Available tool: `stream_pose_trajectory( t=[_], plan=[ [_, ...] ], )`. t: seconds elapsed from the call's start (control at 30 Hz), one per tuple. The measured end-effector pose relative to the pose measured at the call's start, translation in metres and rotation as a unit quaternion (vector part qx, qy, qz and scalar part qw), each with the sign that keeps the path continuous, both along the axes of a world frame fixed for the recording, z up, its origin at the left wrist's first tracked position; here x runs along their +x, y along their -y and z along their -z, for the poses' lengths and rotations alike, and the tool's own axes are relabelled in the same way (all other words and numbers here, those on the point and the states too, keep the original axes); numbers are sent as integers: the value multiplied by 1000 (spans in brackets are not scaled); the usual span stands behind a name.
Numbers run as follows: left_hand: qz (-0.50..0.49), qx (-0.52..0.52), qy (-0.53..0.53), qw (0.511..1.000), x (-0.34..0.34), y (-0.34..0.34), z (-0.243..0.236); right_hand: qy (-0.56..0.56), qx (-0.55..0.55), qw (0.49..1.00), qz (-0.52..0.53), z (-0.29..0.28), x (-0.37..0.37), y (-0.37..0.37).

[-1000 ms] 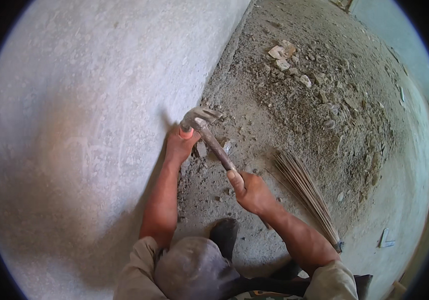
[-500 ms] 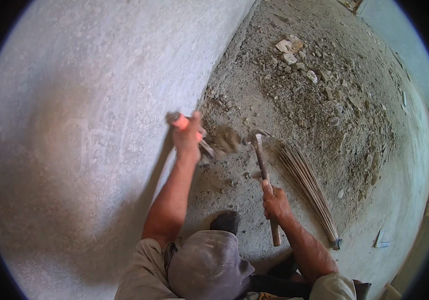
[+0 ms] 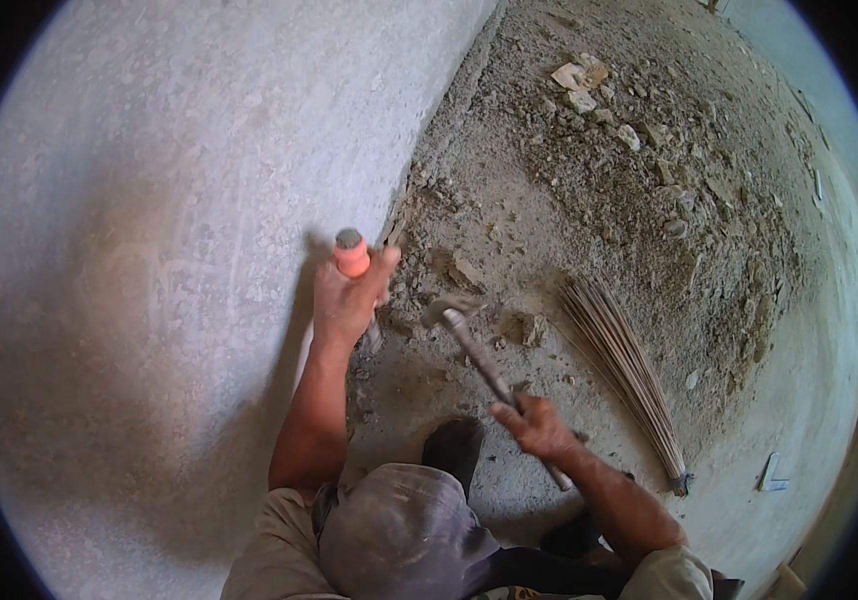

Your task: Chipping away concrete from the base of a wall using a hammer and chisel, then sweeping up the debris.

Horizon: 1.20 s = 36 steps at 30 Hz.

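Note:
My left hand (image 3: 339,308) is closed round a chisel (image 3: 352,257) with an orange grip, beside the base of the pale wall (image 3: 189,180). The chisel's struck end points up; its lower part is mostly hidden behind my hand. In my right hand (image 3: 541,430) is a hammer (image 3: 489,370), gripped toward the lower part of its handle. The hammer head is slightly blurred, over the broken floor to the right of the chisel and apart from it. Loose chunks of mortar (image 3: 526,328) lie just right of the hammer head.
A stick broom (image 3: 624,385) lies on the floor to the right of my right hand. Beyond it spreads a heap of grey rubble (image 3: 689,200), with pale lumps (image 3: 581,100) at the far side. A small L-shaped piece (image 3: 774,475) lies at right. A dark shoe (image 3: 452,450) is close below the hammer.
My left hand and the chisel have shifted left and slightly nearer. The hammer has swung left and down toward the chisel. A blurred brownish lump near the hammer head no longer looks smeared.

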<state>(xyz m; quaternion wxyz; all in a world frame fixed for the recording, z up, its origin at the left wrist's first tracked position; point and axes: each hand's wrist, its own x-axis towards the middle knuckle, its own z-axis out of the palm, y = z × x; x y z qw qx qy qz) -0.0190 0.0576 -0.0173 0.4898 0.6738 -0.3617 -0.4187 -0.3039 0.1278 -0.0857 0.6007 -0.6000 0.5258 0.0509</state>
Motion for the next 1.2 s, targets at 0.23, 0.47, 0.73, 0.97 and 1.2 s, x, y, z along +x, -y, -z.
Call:
stream_pose_trajectory(
  t=[0.23, 0.47, 0.73, 0.97, 1.2],
  plan=[
    [274, 297, -11, 915, -4, -72, 40, 65, -48, 994, 79, -10, 41, -27],
    [195, 61, -409, 889, -51, -73, 68, -64, -59, 983, -162, -52, 18, 3],
    [109, -100, -363, 920, -41, -49, 18, -388, -171, 875, -233, -84, -220, 48],
    [33, -115, -243, 963, -40, -78, -7, -358, -184, 915, 32, 23, -311, -72],
    [-125, -136, -34, 982, -31, -128, -70, -107, -311, 941, 80, -16, -296, -65]
  ],
)
